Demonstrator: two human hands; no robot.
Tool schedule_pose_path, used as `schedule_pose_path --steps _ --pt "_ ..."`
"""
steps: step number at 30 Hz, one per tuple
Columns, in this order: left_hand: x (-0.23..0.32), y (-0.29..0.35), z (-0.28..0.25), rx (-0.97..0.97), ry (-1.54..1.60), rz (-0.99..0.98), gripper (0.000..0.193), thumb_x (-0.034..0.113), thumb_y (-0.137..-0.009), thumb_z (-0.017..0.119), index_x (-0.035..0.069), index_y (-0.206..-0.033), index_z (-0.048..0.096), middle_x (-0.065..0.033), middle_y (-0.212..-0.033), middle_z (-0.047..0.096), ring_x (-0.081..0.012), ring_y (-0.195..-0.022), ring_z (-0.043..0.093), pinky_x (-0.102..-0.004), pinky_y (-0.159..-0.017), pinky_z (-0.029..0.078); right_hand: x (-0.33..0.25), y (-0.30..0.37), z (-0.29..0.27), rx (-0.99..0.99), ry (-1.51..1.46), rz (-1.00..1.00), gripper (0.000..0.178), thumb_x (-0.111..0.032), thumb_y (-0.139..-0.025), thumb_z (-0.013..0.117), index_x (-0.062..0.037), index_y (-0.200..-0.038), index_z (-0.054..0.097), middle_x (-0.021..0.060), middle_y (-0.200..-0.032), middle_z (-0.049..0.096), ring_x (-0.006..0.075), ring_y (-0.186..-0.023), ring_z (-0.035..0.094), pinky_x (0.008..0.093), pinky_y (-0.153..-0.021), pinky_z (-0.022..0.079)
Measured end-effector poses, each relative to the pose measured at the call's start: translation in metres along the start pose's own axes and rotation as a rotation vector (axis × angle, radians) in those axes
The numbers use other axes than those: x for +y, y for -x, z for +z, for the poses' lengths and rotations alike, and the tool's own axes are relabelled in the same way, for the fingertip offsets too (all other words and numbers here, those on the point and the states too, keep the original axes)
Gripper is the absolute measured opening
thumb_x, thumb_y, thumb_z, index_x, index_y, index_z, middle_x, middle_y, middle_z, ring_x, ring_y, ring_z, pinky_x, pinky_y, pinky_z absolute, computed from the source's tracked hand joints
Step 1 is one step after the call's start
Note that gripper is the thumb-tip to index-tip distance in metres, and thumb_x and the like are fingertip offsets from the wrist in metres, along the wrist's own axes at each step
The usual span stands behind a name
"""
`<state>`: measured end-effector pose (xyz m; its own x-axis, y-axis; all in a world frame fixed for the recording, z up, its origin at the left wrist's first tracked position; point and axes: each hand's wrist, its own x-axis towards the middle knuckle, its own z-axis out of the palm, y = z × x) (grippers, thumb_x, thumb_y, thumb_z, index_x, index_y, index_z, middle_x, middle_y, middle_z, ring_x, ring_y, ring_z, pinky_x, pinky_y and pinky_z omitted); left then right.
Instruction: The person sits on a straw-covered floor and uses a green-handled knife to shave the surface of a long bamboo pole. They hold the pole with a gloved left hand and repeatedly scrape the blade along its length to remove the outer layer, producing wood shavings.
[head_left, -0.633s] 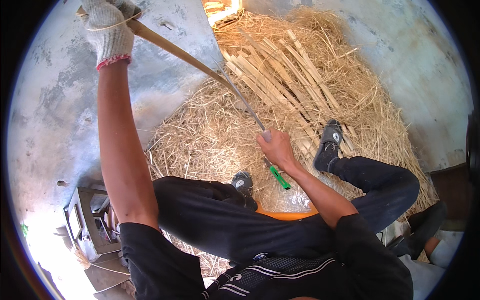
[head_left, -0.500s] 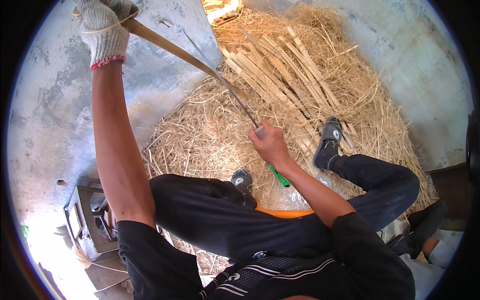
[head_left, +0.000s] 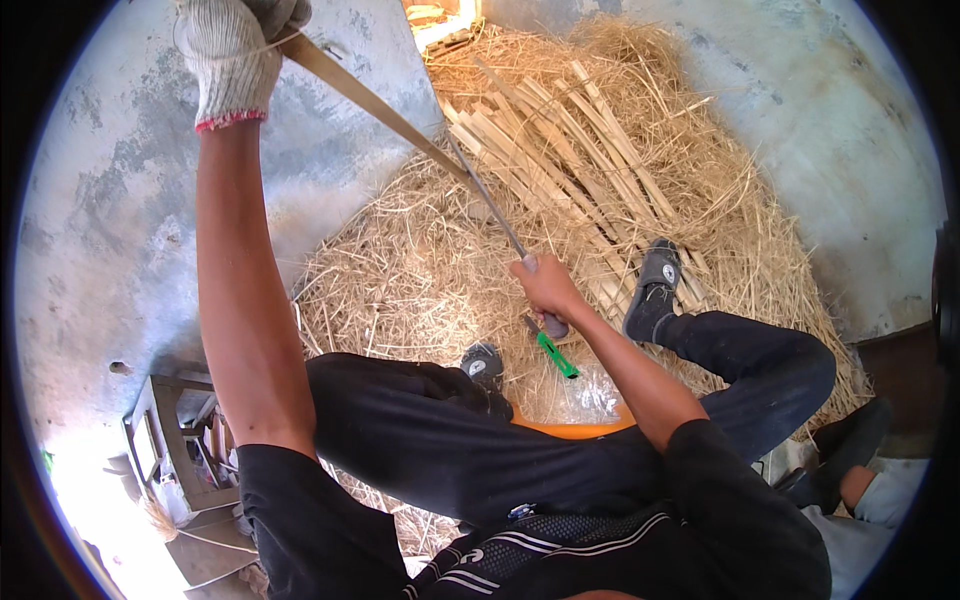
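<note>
My left hand [head_left: 236, 62], in a white knitted glove with a red cuff edge, is raised at the upper left. Its fingers are closed round one end of a long, flat bamboo strip [head_left: 365, 98], which slants down toward the middle. A long, thin-bladed knife [head_left: 492, 206] with a greyish handle is gripped in my bare right hand [head_left: 550, 286]. The blade meets or crosses the strip near its lower end; whether they touch I cannot tell. Below my right hand a green-handled cutter [head_left: 556, 356] lies on the floor.
Several split bamboo strips [head_left: 590, 150] lie on a wide heap of shavings [head_left: 370, 260]. My shod feet rest amid the shavings. A wooden stool-like frame [head_left: 165, 440] stands at the left. Grey walls [head_left: 110, 230] rise on both sides, and another person's limb [head_left: 858, 490] shows at lower right.
My left hand has shifted slightly right with the bamboo strip. The knife in my right hand has tilted, its tip moving down and right, and more of the green cutter shows.
</note>
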<state>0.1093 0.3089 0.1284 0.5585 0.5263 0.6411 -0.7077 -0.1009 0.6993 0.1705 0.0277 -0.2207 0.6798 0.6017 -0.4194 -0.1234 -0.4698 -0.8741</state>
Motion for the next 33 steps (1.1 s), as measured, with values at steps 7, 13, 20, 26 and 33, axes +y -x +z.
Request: schedule_pose_path --steps 7,13,20,26,33 --pt "-0.021 0.014 0.037 0.116 -0.084 0.175 0.057 0.066 -0.093 0.046 0.023 -0.058 0.031 0.0057 -0.043 0.023 -0.011 -0.031 0.025 -0.0296 -0.032 0.025 -0.04 0.007 -0.025 -0.002 0.09 0.075 0.031 -0.028 -0.089 0.059 -0.0021 -0.072 0.053 0.0049 -0.051 0.048 0.0159 -0.042 0.051 0.0355 -0.043 0.046" --pt "-0.001 -0.001 0.001 0.234 -0.213 0.024 0.049 0.052 -0.098 0.045 0.009 -0.076 0.05 -0.0067 -0.065 0.05 -0.0274 -0.059 0.054 -0.0456 -0.071 0.052 -0.044 0.016 0.007 0.371 0.213 -0.447 0.035 -0.032 -0.09 0.057 -0.0002 -0.075 0.057 0.0118 -0.062 0.062 0.0253 -0.047 0.06 0.0384 -0.052 0.052" --pt "-0.001 0.0 -0.014 -0.023 -0.177 -0.011 0.056 0.066 -0.089 0.049 0.012 -0.075 0.048 -0.0004 -0.06 0.04 -0.0203 -0.053 0.044 -0.0409 -0.06 0.046 0.11 -0.069 0.0 0.124 0.572 0.106 0.042 -0.036 -0.084 0.058 0.0028 -0.097 0.069 0.0248 -0.089 0.068 0.0373 -0.087 0.067 0.0457 -0.082 0.052" --pt "-0.039 0.006 0.011 -0.045 -0.162 -0.001 0.05 0.054 -0.094 0.053 0.009 -0.074 0.048 -0.0033 -0.061 0.043 -0.0199 -0.05 0.041 -0.0386 -0.055 0.042 0.098 -0.038 -0.016 0.143 0.459 0.034 0.043 -0.041 -0.085 0.059 0.001 -0.085 0.065 0.02 -0.08 0.068 0.0362 -0.075 0.066 0.045 -0.072 0.051" --pt "-0.045 0.012 0.03 0.376 -0.135 0.032 0.041 0.043 -0.094 0.059 0.008 -0.077 0.047 -0.0068 -0.065 0.051 -0.0215 -0.053 0.049 -0.0396 -0.049 0.043 -0.009 0.011 0.004 0.07 -0.224 -0.173 0.052 -0.045 -0.094 0.055 0.001 -0.071 0.051 0.018 -0.064 0.057 0.0356 -0.056 0.052 0.0456 -0.063 0.048"
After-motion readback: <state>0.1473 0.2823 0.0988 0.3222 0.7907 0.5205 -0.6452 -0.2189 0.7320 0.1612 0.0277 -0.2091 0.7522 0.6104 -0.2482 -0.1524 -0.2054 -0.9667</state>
